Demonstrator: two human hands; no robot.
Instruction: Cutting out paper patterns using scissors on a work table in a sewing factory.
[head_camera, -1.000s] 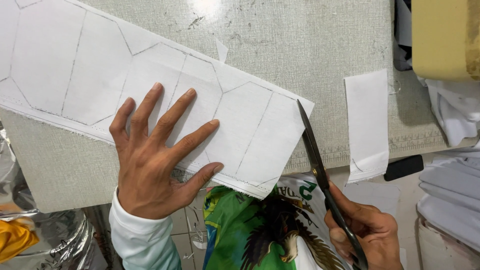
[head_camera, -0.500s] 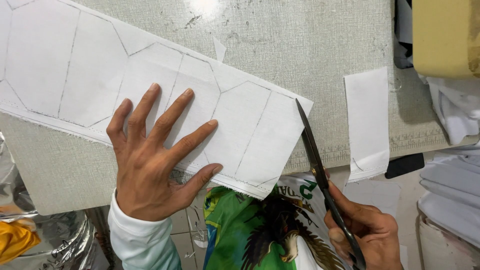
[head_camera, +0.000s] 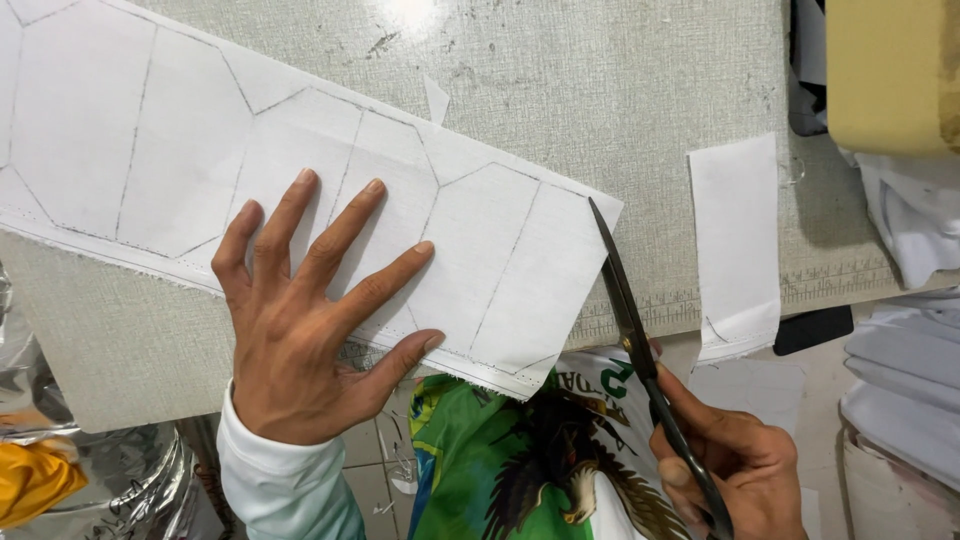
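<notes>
Long white cloth strip, marked with pencilled hexagon lines, lying flat across the grey bench, long axis running from upper left down to lower right, with its cut end just left of the blades. Left hand spread flat on the strip near its lower edge, fingers fanned toward the upper right, palm pressing down, nothing gripped. Right hand at the lower right, grip wrapped around the handles of dark scissors, blades pointing up and slightly left, tips just beside the strip's right end and apparently closed or nearly so; hard to tell whether touching the cloth. Strip thus to the left of the blades, blade line running roughly along that cut end rather than along the strip's length. Right hand clearly nearer to that end, left hand further in. Small separate white cloth piece lying to the right, apart from the scissors. Green printed shirt below the bench edge.
</notes>
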